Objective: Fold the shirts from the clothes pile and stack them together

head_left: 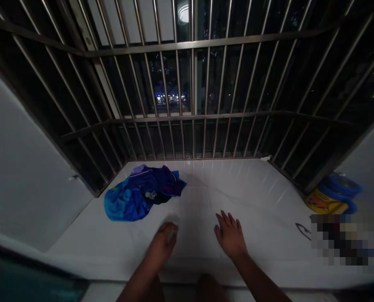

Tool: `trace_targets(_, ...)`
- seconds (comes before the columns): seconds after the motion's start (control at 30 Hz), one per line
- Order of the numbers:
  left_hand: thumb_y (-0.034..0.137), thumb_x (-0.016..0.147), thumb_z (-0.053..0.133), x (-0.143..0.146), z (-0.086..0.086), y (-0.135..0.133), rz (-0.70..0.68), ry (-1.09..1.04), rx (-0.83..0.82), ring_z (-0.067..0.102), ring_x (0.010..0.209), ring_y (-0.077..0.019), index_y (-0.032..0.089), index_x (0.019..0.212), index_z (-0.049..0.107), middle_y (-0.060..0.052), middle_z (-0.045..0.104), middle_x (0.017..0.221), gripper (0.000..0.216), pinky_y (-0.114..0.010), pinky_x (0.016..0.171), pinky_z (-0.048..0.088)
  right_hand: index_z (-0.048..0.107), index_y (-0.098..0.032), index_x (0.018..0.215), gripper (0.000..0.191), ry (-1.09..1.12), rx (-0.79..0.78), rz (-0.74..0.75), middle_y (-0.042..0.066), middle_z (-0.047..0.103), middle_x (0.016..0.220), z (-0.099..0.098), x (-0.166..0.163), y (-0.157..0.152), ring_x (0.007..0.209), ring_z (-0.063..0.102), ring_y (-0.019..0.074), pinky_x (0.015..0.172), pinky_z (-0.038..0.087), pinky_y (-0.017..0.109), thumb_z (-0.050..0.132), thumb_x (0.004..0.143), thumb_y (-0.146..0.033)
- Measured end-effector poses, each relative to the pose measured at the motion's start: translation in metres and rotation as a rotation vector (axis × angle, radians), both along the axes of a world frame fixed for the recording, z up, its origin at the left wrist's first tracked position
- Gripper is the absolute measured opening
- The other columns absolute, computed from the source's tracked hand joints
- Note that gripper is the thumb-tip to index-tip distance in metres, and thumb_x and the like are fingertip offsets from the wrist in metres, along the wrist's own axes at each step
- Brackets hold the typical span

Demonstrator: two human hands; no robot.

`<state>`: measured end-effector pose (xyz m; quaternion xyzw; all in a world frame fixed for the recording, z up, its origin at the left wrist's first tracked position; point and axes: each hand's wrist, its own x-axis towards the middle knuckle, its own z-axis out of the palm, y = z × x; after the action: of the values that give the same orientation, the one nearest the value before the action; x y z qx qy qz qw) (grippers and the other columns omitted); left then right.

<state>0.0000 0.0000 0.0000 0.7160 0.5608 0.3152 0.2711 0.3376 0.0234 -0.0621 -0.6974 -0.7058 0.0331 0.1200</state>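
Note:
My left hand (165, 240) is curled above the white tiled ledge (202, 214), near its front edge. A small pale patch shows between its thumb and fingers, too blurred to name. To the right, my right hand (231, 235) is stretched out palm down over the same ledge, fingers slightly apart and nothing in them. I cannot tell whether it touches the surface. Beyond my left hand lies a crumpled pile of blue and purple clothes (126, 201), with a dark piece at its front. Neither hand reaches the pile.
Metal window bars (193, 117) close off the back and sides of the ledge. A blue and yellow container (327, 195) stands at the right, with a pixelated patch in front of it. White walls (26, 167) flank the ledge. My knees show at its front edge.

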Motion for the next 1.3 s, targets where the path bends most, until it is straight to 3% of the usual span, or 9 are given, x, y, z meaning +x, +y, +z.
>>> trace_targets(0.2,0.025,0.091,0.063,-0.028,0.007,0.085,0.265,0.007,0.143,0.065,0.138,-0.0310,0.021,0.135,0.071,-0.015,0.070,0.138,0.045,-0.048,0.126,0.048,0.060,-0.027,0.163,0.059,-0.012,0.039,0.000,0.008,0.049,0.175,-0.008,0.000,0.002,0.164,0.037,0.0375,0.132,0.022,0.066,0.040,0.109,-0.043)
trace_targets(0.33,0.024,0.093,0.068,-0.028,0.041,0.137,0.447,0.016,0.061,0.048,0.158,-0.0342,0.019,0.142,0.070,-0.017,0.063,0.153,0.050,-0.047,0.132,0.037,0.059,-0.026,0.163,0.059,-0.009,0.016,-0.005,0.008,0.048,0.175,-0.006,0.001,0.001,0.165,0.036,0.0367,0.133,0.020,0.065,0.041,0.109,-0.041)
trace_targets(0.47,0.023,0.095,0.065,-0.023,0.077,0.175,0.477,-0.017,-0.050,0.058,0.149,-0.0406,0.011,0.128,0.077,-0.023,0.073,0.142,0.037,-0.053,0.128,0.040,0.058,-0.026,0.164,0.058,-0.003,0.005,0.002,0.008,0.046,0.176,-0.003,0.001,0.000,0.165,0.036,0.0364,0.134,0.021,0.064,0.040,0.111,-0.042)
trace_targets(0.57,0.025,0.105,0.051,-0.008,0.091,0.167,0.375,-0.064,-0.032,0.067,0.139,-0.0337,0.011,0.127,0.079,-0.018,0.077,0.139,0.038,-0.047,0.124,0.046,0.058,-0.027,0.164,0.058,0.011,0.008,0.001,0.008,0.046,0.176,-0.002,0.000,0.000,0.165,0.036,0.0363,0.134,0.021,0.064,0.041,0.111,-0.043)
trace_targets(0.7,0.035,0.105,0.051,0.040,0.090,0.094,0.109,-0.137,-0.053,0.075,0.123,-0.0283,0.019,0.122,0.084,-0.007,0.084,0.126,0.040,-0.039,0.112,0.055,0.036,-0.025,0.176,0.079,0.084,0.068,0.017,0.013,0.043,0.177,-0.001,0.001,-0.005,0.166,0.036,0.0372,0.134,0.023,0.065,0.054,0.108,-0.059)
trace_targets(0.83,0.061,0.106,0.052,0.085,0.060,-0.009,-0.331,-0.203,-0.277,0.076,0.117,-0.0297,0.031,0.114,0.088,-0.005,0.084,0.117,0.047,-0.041,0.110,0.058,0.017,-0.017,0.180,0.101,0.175,0.210,0.265,0.020,0.032,0.181,-0.003,0.008,-0.014,0.166,0.037,0.0314,0.134,0.034,0.052,0.071,0.101,-0.049)
trace_targets(0.97,0.073,0.099,0.064,0.093,0.009,-0.071,-0.599,-0.410,-0.521,0.075,0.120,-0.0317,0.030,0.133,0.080,-0.009,0.082,0.127,0.057,-0.043,0.110,0.058,0.050,-0.025,0.168,0.064,0.149,0.183,0.471,0.014,0.059,0.165,-0.015,0.015,-0.012,0.149,0.059,0.0261,0.126,0.047,0.044,0.065,0.106,-0.026)
trace_targets(1.1,0.072,0.100,0.063,0.072,-0.021,-0.056,-0.333,-0.453,-0.501,0.074,0.128,-0.0329,0.030,0.135,0.076,-0.011,0.080,0.135,0.056,-0.045,0.111,0.059,0.069,-0.031,0.149,0.048,0.088,0.120,0.459,0.007,0.078,0.140,-0.024,0.014,-0.003,0.130,0.071,0.0244,0.118,0.053,0.043,0.064,0.105,-0.012)
trace_targets(1.3,0.050,0.107,0.051,0.034,0.004,0.082,-0.167,-0.052,0.095,0.062,0.147,-0.0323,0.023,0.138,0.071,-0.013,0.068,0.155,0.046,-0.052,0.129,0.042,0.073,-0.028,0.144,0.041,0.080,0.108,0.417,0.008,0.079,0.136,-0.019,0.009,-0.003,0.125,0.072,0.0259,0.115,0.054,0.043,0.068,0.105,-0.015)
